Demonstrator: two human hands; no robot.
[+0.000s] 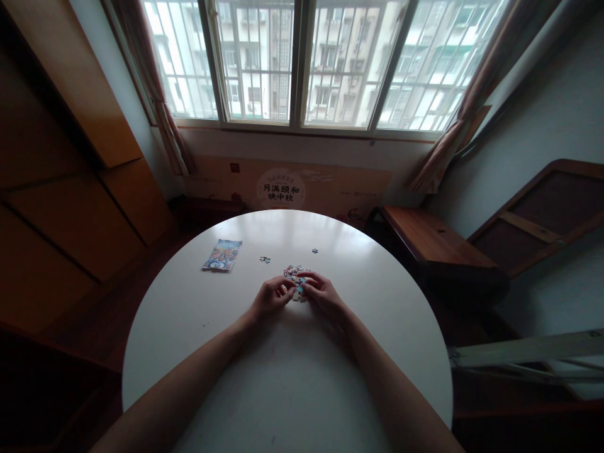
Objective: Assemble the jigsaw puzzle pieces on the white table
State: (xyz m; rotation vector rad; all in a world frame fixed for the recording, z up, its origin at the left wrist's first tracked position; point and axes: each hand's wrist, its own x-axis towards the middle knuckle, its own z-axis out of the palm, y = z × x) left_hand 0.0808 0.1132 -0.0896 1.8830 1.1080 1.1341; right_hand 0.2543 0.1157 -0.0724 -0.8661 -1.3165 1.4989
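Note:
Both my hands rest near the middle of a round white table (198,327), fingertips meeting over small jigsaw pieces. My left hand (271,299) is curled, pinching a piece against the one held by my right hand (321,294), whose fingers are also closed on a small bluish piece. Just beyond my fingers lies a small heap of puzzle pieces (292,272). Two stray pieces lie farther off, one (265,259) to the left and one (314,251) to the right. A colourful printed picture card (222,255) lies flat at the table's left.
A wooden bench (434,242) stands right of the table, with a folded wooden frame (538,214) against the wall. Wooden cabinets (70,189) fill the left. A barred window (302,63) and a printed cardboard panel (283,189) are behind the table.

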